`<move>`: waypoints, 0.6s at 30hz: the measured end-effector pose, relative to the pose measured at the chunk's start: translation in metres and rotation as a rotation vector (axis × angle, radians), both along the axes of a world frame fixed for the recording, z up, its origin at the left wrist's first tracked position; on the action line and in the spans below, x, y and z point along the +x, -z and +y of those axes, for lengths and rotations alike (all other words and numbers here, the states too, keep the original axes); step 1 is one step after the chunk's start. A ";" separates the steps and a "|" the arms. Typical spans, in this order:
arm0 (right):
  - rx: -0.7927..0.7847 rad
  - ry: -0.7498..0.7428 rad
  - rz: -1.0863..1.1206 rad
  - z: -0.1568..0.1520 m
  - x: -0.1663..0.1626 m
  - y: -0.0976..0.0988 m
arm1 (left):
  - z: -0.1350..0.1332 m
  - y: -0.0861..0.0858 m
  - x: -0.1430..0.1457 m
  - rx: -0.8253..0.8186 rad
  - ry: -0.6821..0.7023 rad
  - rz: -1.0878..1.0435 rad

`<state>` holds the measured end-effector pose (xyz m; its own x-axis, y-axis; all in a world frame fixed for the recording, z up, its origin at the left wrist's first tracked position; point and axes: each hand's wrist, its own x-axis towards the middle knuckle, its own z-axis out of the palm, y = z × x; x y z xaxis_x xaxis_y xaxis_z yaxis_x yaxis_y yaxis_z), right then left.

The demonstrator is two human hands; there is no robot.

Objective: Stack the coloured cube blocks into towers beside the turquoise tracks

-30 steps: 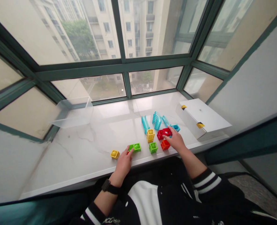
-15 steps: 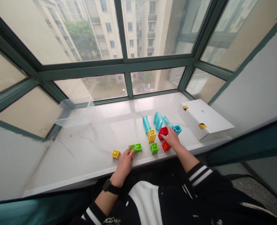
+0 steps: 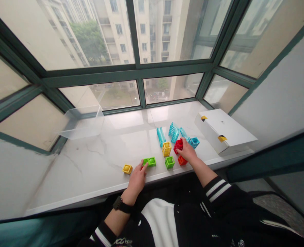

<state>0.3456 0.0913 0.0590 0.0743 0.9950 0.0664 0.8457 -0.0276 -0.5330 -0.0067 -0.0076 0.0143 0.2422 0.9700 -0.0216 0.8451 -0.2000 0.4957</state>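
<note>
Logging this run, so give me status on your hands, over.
Right hand on red building block. Left hand, fingertips on green double block. Orange block right beside right hand.

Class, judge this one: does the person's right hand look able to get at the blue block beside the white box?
Probably yes: the right hand, at the red block, lies close to the blue block, and nothing appears to stand between them on the marble sill.

"What's on the windowsill (image 3: 74,168)?"

"Toy blocks (image 3: 166,149) mid-sill, a plastic bin (image 3: 81,123) to their left, a box (image 3: 225,130) to their right."

"And behind them?"

"The window (image 3: 135,73), running along the sill's back edge."
</note>
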 end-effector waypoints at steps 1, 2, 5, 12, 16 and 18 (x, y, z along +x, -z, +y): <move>0.000 -0.002 -0.004 0.000 0.000 0.000 | 0.000 0.000 0.000 -0.002 0.000 0.001; 0.000 -0.003 -0.008 0.000 0.000 0.000 | 0.000 0.000 0.000 -0.003 -0.001 0.002; -0.006 -0.007 -0.020 0.001 0.001 0.001 | 0.001 0.002 0.000 0.001 0.000 -0.002; -0.011 0.006 -0.020 0.001 0.000 0.001 | 0.001 0.005 -0.001 0.005 -0.007 -0.053; -0.031 0.022 -0.046 0.000 -0.002 -0.002 | 0.001 0.005 -0.001 0.018 0.003 -0.025; -0.037 0.030 -0.060 -0.001 -0.003 -0.005 | 0.001 0.006 -0.001 0.026 0.006 -0.009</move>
<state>0.3429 0.0901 0.0636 0.1011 0.9942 0.0353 0.8748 -0.0719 -0.4792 -0.0078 -0.0068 0.0087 0.2481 0.9687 0.0060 0.8396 -0.2181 0.4974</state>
